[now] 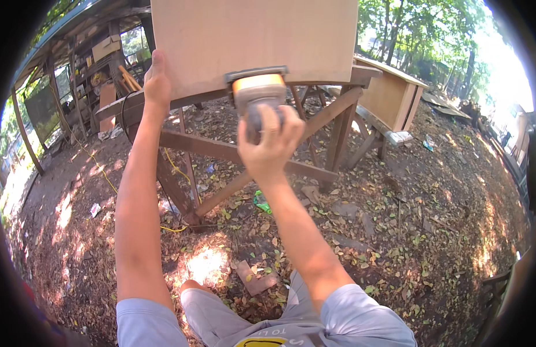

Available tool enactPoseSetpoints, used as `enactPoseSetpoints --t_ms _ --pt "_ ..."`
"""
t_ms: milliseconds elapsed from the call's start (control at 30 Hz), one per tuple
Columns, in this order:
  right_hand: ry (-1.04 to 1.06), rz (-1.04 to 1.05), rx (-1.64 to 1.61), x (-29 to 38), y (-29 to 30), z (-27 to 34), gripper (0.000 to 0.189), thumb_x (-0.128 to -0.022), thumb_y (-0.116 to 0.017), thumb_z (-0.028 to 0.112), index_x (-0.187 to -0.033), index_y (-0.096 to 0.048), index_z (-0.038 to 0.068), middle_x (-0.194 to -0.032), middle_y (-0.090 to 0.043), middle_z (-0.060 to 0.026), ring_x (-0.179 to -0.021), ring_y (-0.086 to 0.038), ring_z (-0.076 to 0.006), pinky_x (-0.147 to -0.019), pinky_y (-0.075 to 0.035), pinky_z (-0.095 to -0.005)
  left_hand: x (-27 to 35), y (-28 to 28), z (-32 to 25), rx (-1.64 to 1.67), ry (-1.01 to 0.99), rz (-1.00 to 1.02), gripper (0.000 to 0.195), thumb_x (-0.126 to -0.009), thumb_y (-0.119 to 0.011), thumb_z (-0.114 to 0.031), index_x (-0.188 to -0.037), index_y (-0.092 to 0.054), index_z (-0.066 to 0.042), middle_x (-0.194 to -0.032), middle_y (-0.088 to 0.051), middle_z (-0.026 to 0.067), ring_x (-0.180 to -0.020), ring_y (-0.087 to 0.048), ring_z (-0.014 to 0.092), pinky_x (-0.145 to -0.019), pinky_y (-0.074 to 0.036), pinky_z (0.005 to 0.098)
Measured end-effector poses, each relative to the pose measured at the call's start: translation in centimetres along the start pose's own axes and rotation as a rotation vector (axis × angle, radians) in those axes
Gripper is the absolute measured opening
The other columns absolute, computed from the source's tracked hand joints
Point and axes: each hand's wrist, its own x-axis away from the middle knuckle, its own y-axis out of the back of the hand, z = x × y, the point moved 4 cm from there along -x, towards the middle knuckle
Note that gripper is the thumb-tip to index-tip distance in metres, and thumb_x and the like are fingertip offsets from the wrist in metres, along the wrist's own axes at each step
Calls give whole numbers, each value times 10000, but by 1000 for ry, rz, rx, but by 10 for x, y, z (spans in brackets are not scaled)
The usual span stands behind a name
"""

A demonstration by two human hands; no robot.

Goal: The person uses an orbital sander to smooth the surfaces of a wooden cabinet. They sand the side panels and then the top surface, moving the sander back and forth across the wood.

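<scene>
A large pale wooden panel (255, 41) rests on a dark wooden trestle (198, 145) in front of me. My left hand (157, 82) grips the panel by its left edge, thumb pointing up. In my right hand (270, 143) is a handheld power sander (257, 89), held by its rear grip. The sander lies against the lower part of the panel, near its bottom edge, and is slightly blurred. Its contact face is hidden from me.
A pale wooden cabinet (387, 95) sits on a support to the right. Yellow cord (177, 167) hangs by the trestle and trails over leaf-covered ground. Boards lean in an open shed (107, 73) at left. A flat wood offcut (256, 279) lies near my feet.
</scene>
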Motion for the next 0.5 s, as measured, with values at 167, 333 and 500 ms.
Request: enactPoseSetpoints --t_ms 167,333,500 --pt "-32 -41 24 -26 35 -65 621 -735 -873 137 -1273 -562 127 -1231 -514 -174 -1151 -521 -373 -946 -476 -519 -2 1 3 23 -1 2 738 -1090 -408 -608 -1429 -576 26 -1331 -654 79 -1178 -614 173 -1026 -478 320" --pt "-116 -73 137 -47 69 -124 634 -711 -894 126 -1246 -565 49 -1198 -544 -173 -1153 -543 -367 -980 -459 -509 1 -2 -3 68 -33 63 722 -1087 -410 -613 -1403 -599 8 -1271 -669 47 -1117 -624 147 -970 -497 308" --pt "-239 -105 184 -49 75 -133 641 -712 -855 90 -1268 -543 24 -1174 -550 -174 -1148 -526 -380 -993 -440 -512 -4 -3 5 56 18 77 691 -1097 -408 -585 -1410 -590 3 -1281 -682 53 -1149 -639 151 -983 -511 307"
